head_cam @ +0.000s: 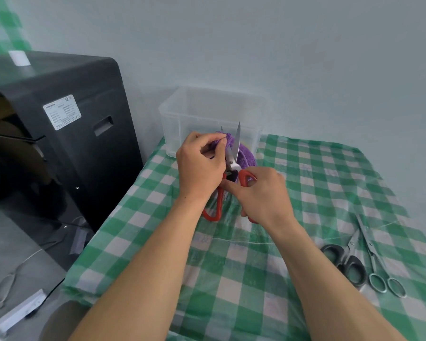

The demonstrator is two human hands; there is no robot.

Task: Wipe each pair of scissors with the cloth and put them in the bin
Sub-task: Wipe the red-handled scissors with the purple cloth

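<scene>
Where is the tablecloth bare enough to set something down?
Bare: tablecloth right of the clear bin, and near-left corner. Crowded: centre, with left hand, right hand, red-handled scissors; near-right, black-handled scissors and steel scissors.

left hand (202, 166): bare, kinda broad across the back, knuckles rounded and smooth
right hand (263, 193): bare too, faint tendon ridges running down the back toward the wrist
left wrist (191, 201): one tiny dark spot (184, 198) on the skin, looks like a mole
left forearm (153, 254): bare skin all the way to the bottom edge, smooth, looks way wider near the camera (wide-angle lens thing)
right forearm (330, 279): same deal, bare down to the frame edge, slimmest at the wrist
clothing: anything worn sits out of shot, can't tell
</scene>
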